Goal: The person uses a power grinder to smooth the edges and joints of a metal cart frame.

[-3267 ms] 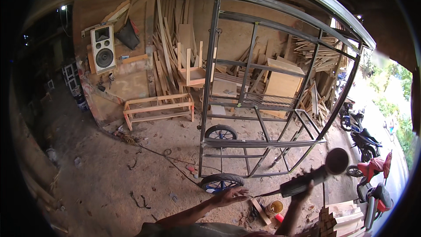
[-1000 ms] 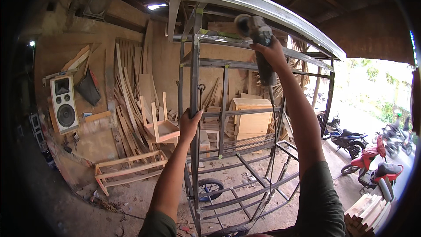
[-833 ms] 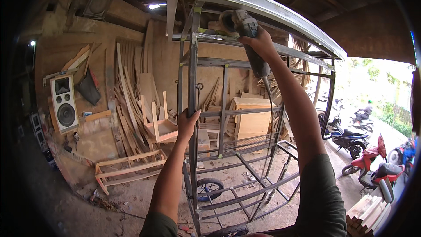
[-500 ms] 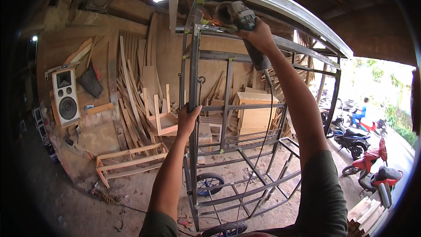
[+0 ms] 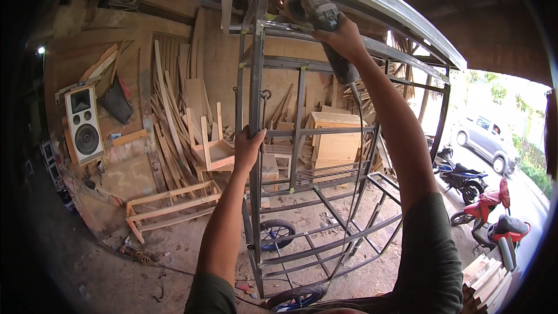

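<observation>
My right hand (image 5: 345, 38) is wrapped round the body of an angle grinder (image 5: 321, 11), raised near the top of a tall metal frame (image 5: 256, 81). The grinder's round guard and disc end is close to the upper rail by the corner post; whether the disc touches metal I cannot tell. A cord hangs from the grinder's lower end, down past the frame's lower bars. My left hand (image 5: 250, 146) grips the frame's upright post at mid-height, thumb on its right side. Wheels (image 5: 276, 235) show at the frame's bottom.
Wooden planks (image 5: 168, 87) lean on the back wall, near a wooden cabinet (image 5: 337, 139) and a low wooden frame (image 5: 174, 206). A speaker (image 5: 84, 122) hangs at left. Motorbikes (image 5: 488, 200) and cut timber (image 5: 485, 282) are at right; a grey car (image 5: 488, 142) is on the road.
Orange sparks at the grinder's disc are gone. The grinder and frame sit slightly higher in view. Outside, a car now shows where a person on a motorbike was.
</observation>
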Demonstrator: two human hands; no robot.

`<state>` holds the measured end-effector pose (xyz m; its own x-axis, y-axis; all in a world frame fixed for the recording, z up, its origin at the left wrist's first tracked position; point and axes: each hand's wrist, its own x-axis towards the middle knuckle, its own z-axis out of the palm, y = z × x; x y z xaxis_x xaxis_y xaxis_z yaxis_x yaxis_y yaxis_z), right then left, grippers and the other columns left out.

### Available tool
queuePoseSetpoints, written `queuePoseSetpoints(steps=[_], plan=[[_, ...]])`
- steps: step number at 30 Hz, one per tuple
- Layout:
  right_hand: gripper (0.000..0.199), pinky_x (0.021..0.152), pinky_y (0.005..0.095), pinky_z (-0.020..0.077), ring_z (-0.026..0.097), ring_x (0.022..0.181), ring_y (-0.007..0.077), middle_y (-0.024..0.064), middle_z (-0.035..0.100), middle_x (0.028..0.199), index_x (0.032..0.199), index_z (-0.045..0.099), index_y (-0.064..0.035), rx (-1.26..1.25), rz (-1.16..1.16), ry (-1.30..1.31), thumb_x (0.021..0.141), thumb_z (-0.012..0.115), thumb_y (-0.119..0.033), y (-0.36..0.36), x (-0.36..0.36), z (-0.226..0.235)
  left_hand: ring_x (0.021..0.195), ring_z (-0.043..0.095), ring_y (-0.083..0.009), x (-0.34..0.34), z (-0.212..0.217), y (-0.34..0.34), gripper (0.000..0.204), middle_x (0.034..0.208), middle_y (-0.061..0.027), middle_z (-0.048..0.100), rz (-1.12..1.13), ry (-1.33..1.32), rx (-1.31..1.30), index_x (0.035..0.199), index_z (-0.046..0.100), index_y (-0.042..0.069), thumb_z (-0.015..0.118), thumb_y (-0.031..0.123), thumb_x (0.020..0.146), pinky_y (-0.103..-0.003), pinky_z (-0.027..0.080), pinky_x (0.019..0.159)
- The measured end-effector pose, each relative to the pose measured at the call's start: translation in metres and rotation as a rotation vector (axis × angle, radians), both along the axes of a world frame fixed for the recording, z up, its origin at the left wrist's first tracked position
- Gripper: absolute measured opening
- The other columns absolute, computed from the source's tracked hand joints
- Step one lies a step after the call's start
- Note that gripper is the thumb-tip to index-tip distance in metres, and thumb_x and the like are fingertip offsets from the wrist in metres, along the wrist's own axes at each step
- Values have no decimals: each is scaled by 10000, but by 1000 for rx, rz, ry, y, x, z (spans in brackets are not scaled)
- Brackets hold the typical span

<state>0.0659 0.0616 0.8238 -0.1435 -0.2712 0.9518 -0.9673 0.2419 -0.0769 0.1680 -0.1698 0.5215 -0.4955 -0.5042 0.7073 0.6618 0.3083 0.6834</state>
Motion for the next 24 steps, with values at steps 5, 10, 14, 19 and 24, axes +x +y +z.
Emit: queuePoseSetpoints(steps=[5,10,14,19,24], plan=[[709,893,421,555,706,1006,376,246,715,1041,1176,593,51,5,-82,59,694,832,-411,-5,0,3,512,569,-114,3,1,-3,282,672,-15,566,-8,-12,13,891,576,43,711,290,914,-289,457,487],[709,897,415,554,713,993,356,219,726,1037,1181,608,50,-48,-41,32,688,848,-401,27,-38,-6,513,570,-118,0,-1,-3,282,677,-16,569,-43,-10,17,896,589,35,713,288,912,-288,450,487],[690,880,408,550,717,970,346,212,728,1017,1143,629,49,-70,-31,-22,681,847,-414,46,-51,-11,514,572,-121,-1,-1,-7,279,682,-17,570,-39,-9,4,909,599,32,712,287,913,-292,453,491],[662,870,374,549,724,941,277,165,738,1025,1167,643,23,-113,-58,26,675,850,-368,33,-51,-9,515,574,-118,-2,1,-2,267,683,-15,570,-27,-16,7,905,596,35,707,277,917,-293,453,492],[689,864,413,550,713,961,363,232,720,1008,1139,609,46,-28,-7,55,675,838,-410,10,-29,-4,520,582,-116,-1,-2,-3,260,682,-15,572,-47,-18,38,919,599,32,708,269,916,-290,458,495]])
